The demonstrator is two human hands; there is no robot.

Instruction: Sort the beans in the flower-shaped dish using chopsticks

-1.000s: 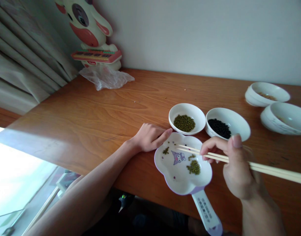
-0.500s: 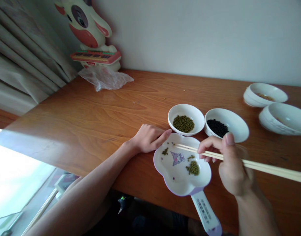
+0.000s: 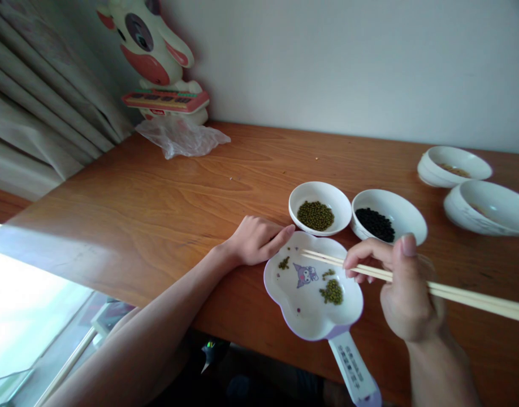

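A white, flower-shaped dish [image 3: 314, 319] with a purple rim, a cartoon print and a long handle [image 3: 353, 367] lies at the table's front edge. Fingers of my left hand [image 3: 257, 240] are closed at its upper left rim; the hand rests on the table. My right hand [image 3: 401, 288] grips a pair of chopsticks [image 3: 370, 271], their tips low over the dish's upper part. No bean shows clearly between the tips. Inside the dish are a larger pile of green beans [image 3: 332, 291], a small cluster of green beans [image 3: 284, 263] and a few scattered bits.
Behind the dish stand a bowl of green beans [image 3: 343, 217] and a bowl of black beans [image 3: 406, 217]. Two more white bowls, one farther back [image 3: 475, 164] and one nearer [image 3: 503, 203], are at right. A plastic bag [image 3: 183, 138] lies before a cow toy keyboard [image 3: 166, 102].
My right hand has shifted slightly right and down, drawing the chopstick tips a little away from the small bits near the upper rim. My left hand stays in place.
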